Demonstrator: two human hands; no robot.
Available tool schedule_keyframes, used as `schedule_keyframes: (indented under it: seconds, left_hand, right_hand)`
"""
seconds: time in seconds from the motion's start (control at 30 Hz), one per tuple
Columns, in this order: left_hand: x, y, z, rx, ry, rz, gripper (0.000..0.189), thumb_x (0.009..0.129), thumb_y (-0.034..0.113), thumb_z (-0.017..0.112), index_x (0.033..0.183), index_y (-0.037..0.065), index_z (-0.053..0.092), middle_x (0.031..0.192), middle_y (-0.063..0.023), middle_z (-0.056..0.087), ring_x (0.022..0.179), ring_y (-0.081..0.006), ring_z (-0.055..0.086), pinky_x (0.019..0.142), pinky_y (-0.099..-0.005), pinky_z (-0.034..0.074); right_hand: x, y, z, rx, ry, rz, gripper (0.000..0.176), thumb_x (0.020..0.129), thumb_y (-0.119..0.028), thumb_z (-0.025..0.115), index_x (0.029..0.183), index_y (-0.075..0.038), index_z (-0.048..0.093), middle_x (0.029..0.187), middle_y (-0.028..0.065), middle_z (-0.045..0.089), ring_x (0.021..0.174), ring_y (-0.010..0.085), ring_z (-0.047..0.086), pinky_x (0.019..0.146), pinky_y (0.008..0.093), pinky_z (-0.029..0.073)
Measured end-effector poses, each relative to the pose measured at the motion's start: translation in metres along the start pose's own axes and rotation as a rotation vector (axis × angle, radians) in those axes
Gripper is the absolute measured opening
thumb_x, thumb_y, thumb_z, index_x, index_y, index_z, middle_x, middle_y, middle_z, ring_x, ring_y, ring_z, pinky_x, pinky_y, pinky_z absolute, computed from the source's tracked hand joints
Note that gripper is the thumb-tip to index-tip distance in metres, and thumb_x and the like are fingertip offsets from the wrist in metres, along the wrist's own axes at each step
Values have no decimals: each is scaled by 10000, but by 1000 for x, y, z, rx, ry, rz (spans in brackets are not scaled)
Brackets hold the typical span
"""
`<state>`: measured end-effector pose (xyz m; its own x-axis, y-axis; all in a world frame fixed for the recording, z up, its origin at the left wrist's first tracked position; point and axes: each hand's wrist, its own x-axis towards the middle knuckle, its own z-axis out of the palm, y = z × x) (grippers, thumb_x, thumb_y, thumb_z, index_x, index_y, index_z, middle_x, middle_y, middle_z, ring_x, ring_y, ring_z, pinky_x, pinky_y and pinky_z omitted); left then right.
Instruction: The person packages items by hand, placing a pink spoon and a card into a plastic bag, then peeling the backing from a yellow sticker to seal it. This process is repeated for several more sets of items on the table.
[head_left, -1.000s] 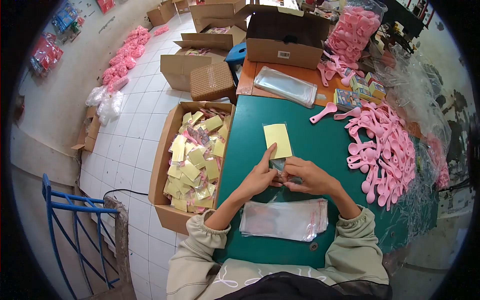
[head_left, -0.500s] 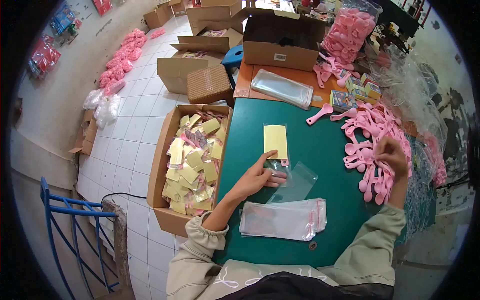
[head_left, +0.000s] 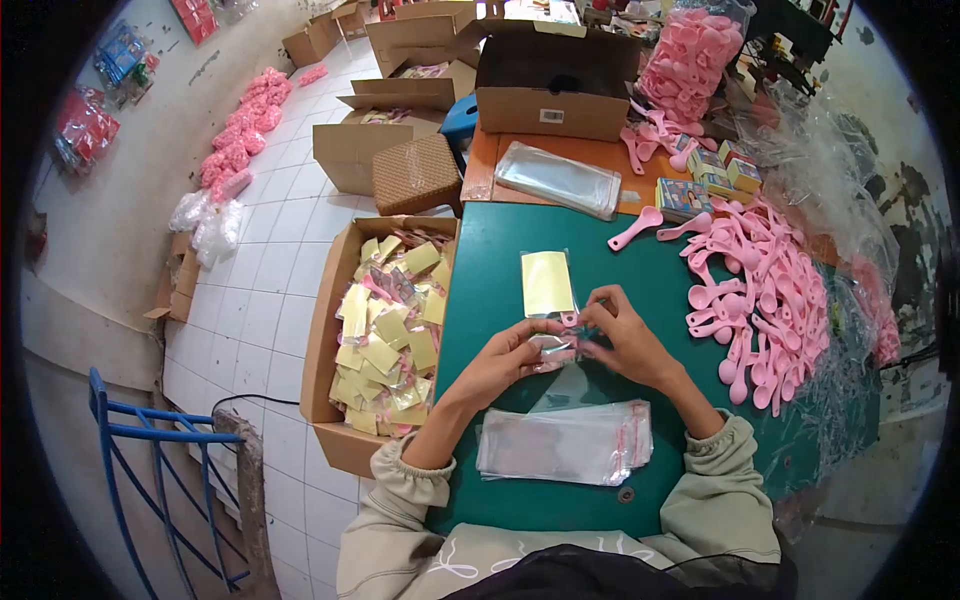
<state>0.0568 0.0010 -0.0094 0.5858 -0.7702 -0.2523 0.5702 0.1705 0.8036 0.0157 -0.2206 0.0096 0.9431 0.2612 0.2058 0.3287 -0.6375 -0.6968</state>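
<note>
A clear plastic bag holding a yellow card (head_left: 546, 283) lies in the middle of the green table, and the end of a pink spoon (head_left: 569, 319) shows at the card's lower edge. My left hand (head_left: 508, 358) is closed on the bag's near end from the left. Opposite it, my right hand (head_left: 628, 338) pinches the same end, its fingertips beside the spoon end. Exactly what sits between the right fingertips is hidden. Just below my hands another clear bag (head_left: 562, 392) lies flat, partly over a stack of clear bags (head_left: 560, 445).
A pile of pink spoons (head_left: 765, 290) covers the table's right side. At the left stands a cardboard box (head_left: 335, 300) full of packed yellow cards. Farther back are more clear bags (head_left: 560, 178), small printed boxes (head_left: 684, 199) and an open carton (head_left: 555, 105).
My right hand has moved left from the spoon pile to the bag's near end. My left hand has gone from a pointing finger on the card to gripping the bag.
</note>
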Motion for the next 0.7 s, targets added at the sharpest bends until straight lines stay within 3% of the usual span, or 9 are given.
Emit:
schedule_keyframes:
  seconds: [0.17, 0.27, 0.37, 0.47, 0.7]
  left_hand:
    - [-7, 4, -9, 72, 34, 66, 309, 970, 89, 386, 1276, 75, 351, 1106, -132, 578, 1042, -196, 584, 868, -274, 484]
    - [2, -8, -8, 466, 117, 249, 237, 930, 80, 488, 1159, 33, 448, 1029, -112, 587, 977, -184, 609, 757, -261, 519]
    - [5, -8, -6, 833, 272, 322, 121, 890, 34, 548, 1002, -1, 520, 934, -57, 570, 890, -135, 599, 698, -232, 523]
    - [5, -11, -4, 829, 381, 408, 80, 870, 60, 586, 891, -13, 562, 893, -43, 562, 812, -122, 588, 630, -225, 519]
    - [10, -12, 0, 846, 488, 354, 139, 840, 92, 633, 891, -16, 562, 870, -63, 567, 777, -127, 608, 589, -233, 520]
  right_hand:
    - [7, 12, -3, 169, 49, 20, 145, 769, -51, 683, 867, -18, 581, 974, 93, 491, 778, 157, 562, 685, 278, 477]
    - [7, 10, -5, 255, -1, 29, 148, 780, -57, 674, 891, -27, 581, 970, 84, 493, 786, 137, 550, 683, 276, 475]
    - [4, 20, 2, 482, -28, 167, 117, 821, -68, 644, 903, -20, 576, 945, 68, 541, 788, 118, 568, 682, 261, 483]
    - [4, 24, 11, 796, -63, 337, 96, 866, -77, 603, 906, -1, 561, 894, 67, 597, 793, 116, 602, 688, 248, 506]
    - [6, 22, 29, 810, 112, 448, 98, 891, -63, 563, 879, 29, 533, 797, 96, 625, 705, 140, 641, 624, 239, 539]
